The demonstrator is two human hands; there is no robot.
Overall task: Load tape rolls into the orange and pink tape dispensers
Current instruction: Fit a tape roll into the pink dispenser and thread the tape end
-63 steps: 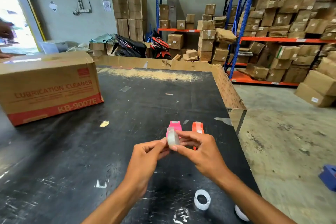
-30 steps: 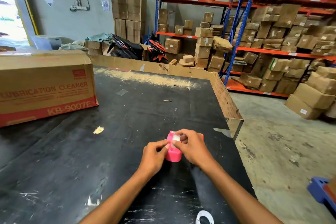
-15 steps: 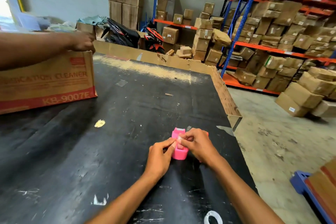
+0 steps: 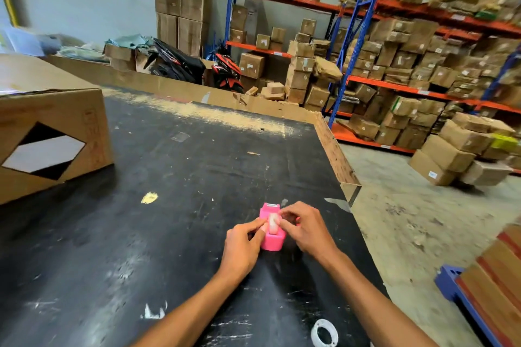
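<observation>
A pink tape dispenser (image 4: 271,242) stands on the black table (image 4: 169,177) near its right edge. A clear tape roll (image 4: 272,223) sits in the dispenser's slot. My left hand (image 4: 243,248) pinches the roll from the left, and my right hand (image 4: 306,227) pinches it from the right. Only a sliver of the orange dispenser (image 4: 296,224) shows behind my right hand. A second white tape roll (image 4: 324,332) lies flat on the table near the bottom edge.
A large cardboard box (image 4: 48,127) stands on the table's left side. The table's right edge (image 4: 338,160) drops to a concrete floor. Shelves of cartons (image 4: 394,79) fill the right background. A blue pallet (image 4: 456,287) with boxes is at lower right.
Both hands brought the clear roll down from the air into the pink dispenser. The cardboard box on the left was turned by another person's arm, now gone.
</observation>
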